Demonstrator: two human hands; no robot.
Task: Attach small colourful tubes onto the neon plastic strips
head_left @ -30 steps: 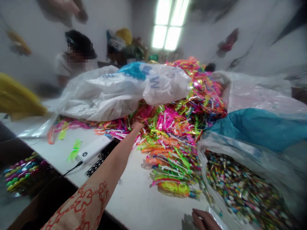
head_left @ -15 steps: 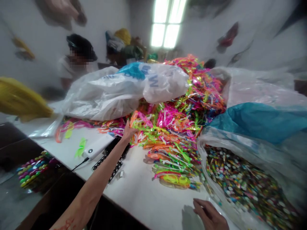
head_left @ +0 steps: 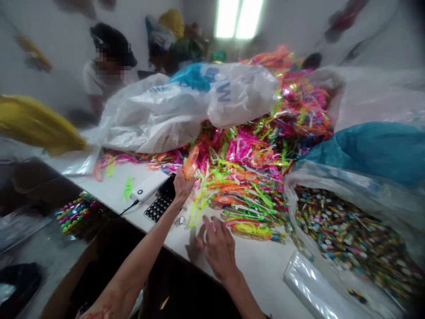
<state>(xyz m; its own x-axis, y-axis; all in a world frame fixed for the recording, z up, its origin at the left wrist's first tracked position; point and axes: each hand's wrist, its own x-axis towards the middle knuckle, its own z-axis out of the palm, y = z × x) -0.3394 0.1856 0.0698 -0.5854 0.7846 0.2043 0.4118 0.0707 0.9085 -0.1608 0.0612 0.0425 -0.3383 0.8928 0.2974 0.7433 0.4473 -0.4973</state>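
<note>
My left hand (head_left: 183, 184) is closed on a translucent orange plastic piece (head_left: 190, 165) that looks like toy glasses, at the front of a big neon pile (head_left: 242, 150). A yellow-green piece (head_left: 198, 206) lies on or hangs just over the table between my hands; I cannot tell which. My right hand (head_left: 217, 246) is close to the table edge with fingers apart and nothing visible in them. Beyond its fingertips lies a row of similar neon pieces (head_left: 254, 229), laid side by side.
A white power bank (head_left: 151, 185) with a cable sits by a black dotted tray (head_left: 156, 208). At right, an open plastic bag (head_left: 292, 195) holds many small colourful parts; clear packaging (head_left: 305, 274) lies before it. A person (head_left: 111, 62) is across the table (head_left: 262, 261).
My left hand has drawn back slightly from the pile with the orange piece. My right hand has moved left and forward, fingers spreading. The view has shifted, showing clear packaging at lower right.
</note>
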